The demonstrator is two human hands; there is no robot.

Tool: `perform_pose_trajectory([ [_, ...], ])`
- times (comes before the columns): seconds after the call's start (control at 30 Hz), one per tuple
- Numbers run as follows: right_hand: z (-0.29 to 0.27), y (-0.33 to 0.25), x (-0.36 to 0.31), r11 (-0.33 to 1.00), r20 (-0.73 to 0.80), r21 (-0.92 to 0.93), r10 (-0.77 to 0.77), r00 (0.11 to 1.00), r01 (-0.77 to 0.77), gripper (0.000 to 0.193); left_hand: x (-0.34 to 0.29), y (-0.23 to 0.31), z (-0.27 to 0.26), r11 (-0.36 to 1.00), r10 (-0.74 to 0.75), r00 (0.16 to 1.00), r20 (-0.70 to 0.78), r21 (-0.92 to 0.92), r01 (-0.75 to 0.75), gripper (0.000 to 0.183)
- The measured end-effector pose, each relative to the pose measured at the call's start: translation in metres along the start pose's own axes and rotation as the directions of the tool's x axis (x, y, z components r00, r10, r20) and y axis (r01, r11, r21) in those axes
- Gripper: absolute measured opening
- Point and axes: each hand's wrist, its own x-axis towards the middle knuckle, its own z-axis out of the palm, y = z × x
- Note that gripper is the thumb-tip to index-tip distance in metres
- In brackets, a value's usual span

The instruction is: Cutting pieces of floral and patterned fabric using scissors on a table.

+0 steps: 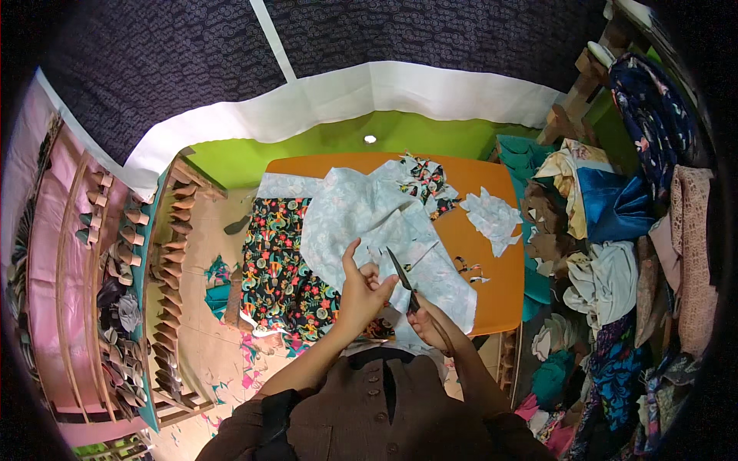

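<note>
My right hand [430,324] grips a pair of dark scissors [401,273], blades spread and pointing up-left into a pale blue printed cloth [361,215] lying on the orange table [492,284]. To their left, my left hand [360,290] pinches the cloth's near edge, the index finger raised. Under the pale cloth lies a black fabric with a bright floral print [278,269], hanging off the table's left side.
Pale offcuts [493,218] and a scrap of dark floral fabric [424,181] lie on the far part of the table. Heaps of folded fabrics [607,253] stand at the right. Shelves of shoes [115,269] fill the left. Scraps litter the floor [223,346].
</note>
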Motion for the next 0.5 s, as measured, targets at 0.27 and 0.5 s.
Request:
perform_pose_trajectory([
  [0.27,0.001,-0.003,-0.004,0.995,-0.002,-0.077,-0.061,0.998,0.061,0.055,0.002,0.012,-0.001,0.998,0.007,1.000,0.025,0.064,-0.009,0.078],
  [0.5,0.012,-0.009,0.000,0.996,-0.042,0.094,-0.003,0.999,0.007,0.063,0.001,0.008,0.000,0.994,0.034,0.999,0.027,0.101,-0.037,0.079],
])
